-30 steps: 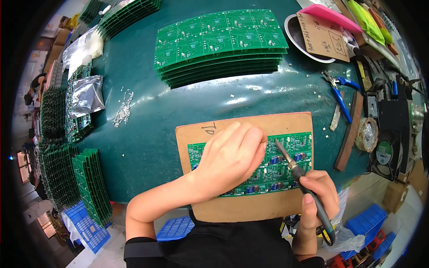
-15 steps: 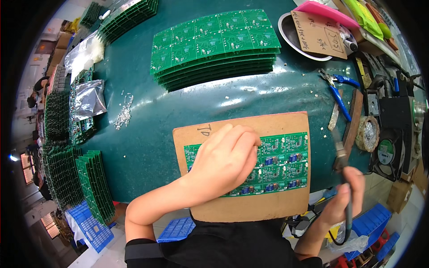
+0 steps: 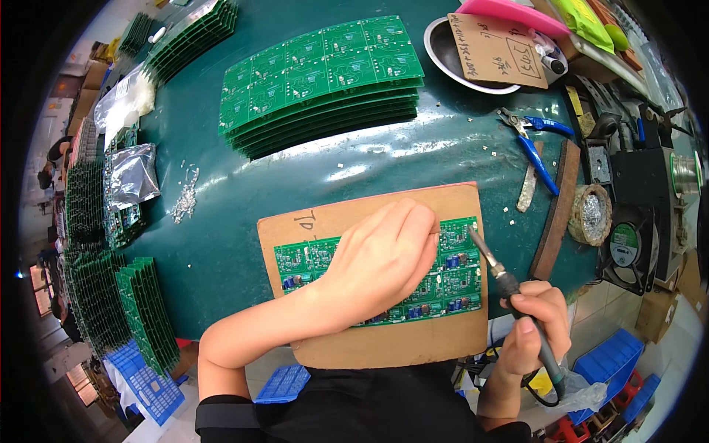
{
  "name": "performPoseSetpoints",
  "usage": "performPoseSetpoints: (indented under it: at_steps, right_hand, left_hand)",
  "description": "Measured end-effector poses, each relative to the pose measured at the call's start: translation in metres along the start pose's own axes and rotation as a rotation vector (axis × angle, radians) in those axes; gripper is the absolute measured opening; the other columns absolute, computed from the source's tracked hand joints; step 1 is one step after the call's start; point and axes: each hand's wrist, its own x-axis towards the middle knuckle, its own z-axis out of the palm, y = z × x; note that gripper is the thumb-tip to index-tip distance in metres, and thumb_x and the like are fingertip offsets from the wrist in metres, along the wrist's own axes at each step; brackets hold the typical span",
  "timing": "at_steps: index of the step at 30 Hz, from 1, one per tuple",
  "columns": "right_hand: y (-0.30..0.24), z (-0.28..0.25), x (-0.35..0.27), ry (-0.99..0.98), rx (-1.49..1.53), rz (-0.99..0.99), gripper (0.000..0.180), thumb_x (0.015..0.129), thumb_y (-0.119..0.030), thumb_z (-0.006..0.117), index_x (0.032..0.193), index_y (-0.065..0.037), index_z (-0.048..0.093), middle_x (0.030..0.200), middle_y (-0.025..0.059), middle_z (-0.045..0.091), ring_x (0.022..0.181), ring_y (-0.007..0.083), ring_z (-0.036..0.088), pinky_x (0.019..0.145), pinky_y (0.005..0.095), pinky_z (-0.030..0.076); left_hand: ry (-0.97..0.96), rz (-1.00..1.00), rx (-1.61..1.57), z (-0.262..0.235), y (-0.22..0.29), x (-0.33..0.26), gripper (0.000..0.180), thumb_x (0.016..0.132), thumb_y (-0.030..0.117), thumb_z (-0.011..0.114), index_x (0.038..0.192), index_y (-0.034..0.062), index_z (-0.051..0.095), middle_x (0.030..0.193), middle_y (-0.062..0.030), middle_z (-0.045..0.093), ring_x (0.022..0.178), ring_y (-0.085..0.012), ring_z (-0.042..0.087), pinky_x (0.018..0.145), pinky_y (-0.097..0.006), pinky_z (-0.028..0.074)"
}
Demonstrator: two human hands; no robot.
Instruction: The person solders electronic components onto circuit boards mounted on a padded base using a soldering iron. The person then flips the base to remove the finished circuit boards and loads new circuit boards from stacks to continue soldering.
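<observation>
Nearest the person, the right hand (image 3: 538,325) is closed in a pen-like grip around the dark handle of a soldering iron (image 3: 509,284), whose metal tip slants up and left to the right edge of a green circuit board panel (image 3: 450,277). That panel lies flat on a brown cardboard sheet (image 3: 384,343) at the near edge of the dark green table (image 3: 236,214). The left hand (image 3: 384,258) rests palm down on the middle of the panel, fingers loosely curled and close together, holding nothing that shows; whether something sits between the fingertips cannot be told. To the right of the cardboard stand a brown wooden strip (image 3: 554,214), a round holder of metal wool (image 3: 591,214) and a small black fan (image 3: 624,247). Farther right and back lie blue-handled cutters (image 3: 535,144). At the near left, green boards stand upright in rows (image 3: 140,310), with a silvery bag (image 3: 133,176) beyond them. Far across the table sits a tall stack of green panels (image 3: 325,74), and to its right a metal bowl (image 3: 443,55) partly covered by a cardboard tag (image 3: 495,48).
</observation>
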Motion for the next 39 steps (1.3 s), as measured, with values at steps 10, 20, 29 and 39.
performPoseSetpoints:
  at_steps: [10,20,29,39]
  right_hand:
    - [0.007,0.006,0.005,-0.083,0.075,0.045,0.022,0.079,-0.015,0.062,0.088,0.005,0.068,0.072,0.0120,0.058,0.067,0.0236,0.059,0.062,0.0315,0.046]
    - [0.019,-0.026,-0.001,0.263,-0.237,-0.082,0.025,0.085,-0.011,0.057,0.099,0.008,0.065,0.090,0.0166,0.060,0.079,0.0242,0.059,0.069,0.0322,0.048]
    - [0.009,-0.028,-0.023,0.229,-0.758,-0.084,0.025,0.088,0.001,0.056,0.110,0.005,0.066,0.098,0.0142,0.058,0.096,0.0264,0.059,0.088,0.0363,0.047]
    - [-0.054,0.064,-0.055,-0.332,0.043,-0.184,0.022,0.080,-0.007,0.063,0.099,0.004,0.066,0.073,0.0108,0.059,0.067,0.0277,0.061,0.060,0.0365,0.051]
  left_hand:
    - [0.013,0.009,0.025,0.005,0.001,0.006,0.015,0.081,0.000,0.066,0.091,0.0024,0.055,0.085,-0.0108,0.058,0.077,-0.0307,0.060,0.065,-0.039,0.049]
    - [0.063,0.051,0.077,0.007,0.004,0.001,0.013,0.079,-0.001,0.065,0.088,0.0023,0.056,0.084,-0.0121,0.058,0.078,-0.0320,0.060,0.067,-0.041,0.050]
    - [0.045,-0.082,-0.136,-0.041,0.005,-0.021,0.013,0.084,0.001,0.065,0.096,0.0055,0.062,0.086,-0.0108,0.059,0.073,-0.0290,0.058,0.066,-0.038,0.048]
    - [0.105,-0.004,-0.031,-0.102,-0.038,-0.127,0.018,0.078,-0.006,0.063,0.092,0.0045,0.058,0.103,-0.0120,0.065,0.081,-0.0248,0.059,0.075,-0.035,0.048]
